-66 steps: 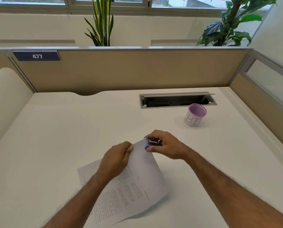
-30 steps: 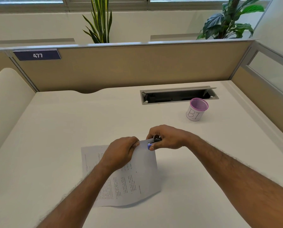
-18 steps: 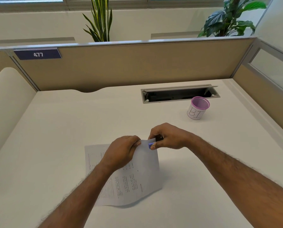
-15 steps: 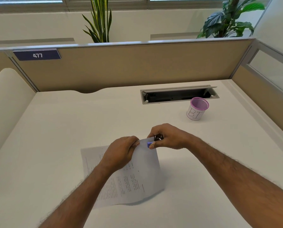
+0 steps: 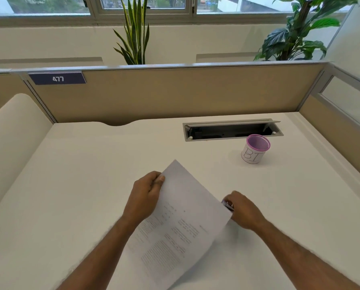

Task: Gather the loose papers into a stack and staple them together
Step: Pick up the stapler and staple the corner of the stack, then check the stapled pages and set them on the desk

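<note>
A stack of printed papers (image 5: pixel 181 222) is held tilted above the white desk (image 5: pixel 91 174), its far corner raised. My left hand (image 5: pixel 146 194) pinches the stack at its upper left edge. My right hand (image 5: pixel 243 212) sits at the stack's right edge, closed around a small stapler (image 5: pixel 227 205) with a purple and black body. Most of the stapler is hidden by my fingers and by the paper's edge.
A purple mesh pen cup (image 5: pixel 255 149) with a white label stands at the back right. Behind it an open cable tray (image 5: pixel 231 130) is sunk into the desk. Beige partitions (image 5: pixel 175 93) close off the back and the right side.
My right hand has left the papers' top corner with the stapler and moved down to the right edge. My left hand has lifted and turned the stack, so its far corner points up.
</note>
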The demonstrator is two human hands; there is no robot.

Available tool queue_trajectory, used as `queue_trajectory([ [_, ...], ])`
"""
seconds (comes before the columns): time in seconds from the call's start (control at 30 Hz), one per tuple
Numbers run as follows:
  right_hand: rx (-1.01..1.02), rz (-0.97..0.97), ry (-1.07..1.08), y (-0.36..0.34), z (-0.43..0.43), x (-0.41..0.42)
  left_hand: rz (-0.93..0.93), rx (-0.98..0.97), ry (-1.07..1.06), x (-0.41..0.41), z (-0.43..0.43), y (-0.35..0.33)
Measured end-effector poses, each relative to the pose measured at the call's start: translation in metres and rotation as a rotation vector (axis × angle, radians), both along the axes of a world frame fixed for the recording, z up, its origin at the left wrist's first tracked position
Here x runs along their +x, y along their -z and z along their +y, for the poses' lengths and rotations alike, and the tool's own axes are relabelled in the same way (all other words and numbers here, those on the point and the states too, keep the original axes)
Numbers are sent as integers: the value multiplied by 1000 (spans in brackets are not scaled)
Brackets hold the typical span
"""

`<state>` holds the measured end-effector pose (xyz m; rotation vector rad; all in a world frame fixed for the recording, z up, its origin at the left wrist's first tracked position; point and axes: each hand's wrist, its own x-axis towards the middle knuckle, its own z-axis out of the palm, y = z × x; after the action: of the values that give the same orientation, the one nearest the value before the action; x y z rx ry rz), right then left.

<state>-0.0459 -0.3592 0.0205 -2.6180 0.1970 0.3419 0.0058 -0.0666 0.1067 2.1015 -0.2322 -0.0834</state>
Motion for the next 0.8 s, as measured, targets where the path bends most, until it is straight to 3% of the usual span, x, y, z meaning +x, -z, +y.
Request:
queue_trajectory([
  [0.23,-14,-33,74,52,-7,-15,104,-233,-142,-3,3,-17],
  [0.37,-49,-100,132,26,9,-18,117,-315,-176,-9,-1,-25],
  [0.43,7,-272,300,2,15,-18,132,-370,-189,-12,-2,-30],
  [0.5,198,-633,511,-34,23,-20,151,-424,-188,-14,-3,-34],
  [0.57,313,-913,543,-76,43,-24,159,-452,-194,-17,-7,-38],
  [0.6,379,-955,471,-98,58,-25,155,-458,-202,-19,-10,-39],
  [0.7,584,-770,149,-133,103,-22,101,-479,-233,-28,-21,-46],
  [0.8,612,-566,113,-140,130,-15,21,-518,-249,-40,-36,-53],
])
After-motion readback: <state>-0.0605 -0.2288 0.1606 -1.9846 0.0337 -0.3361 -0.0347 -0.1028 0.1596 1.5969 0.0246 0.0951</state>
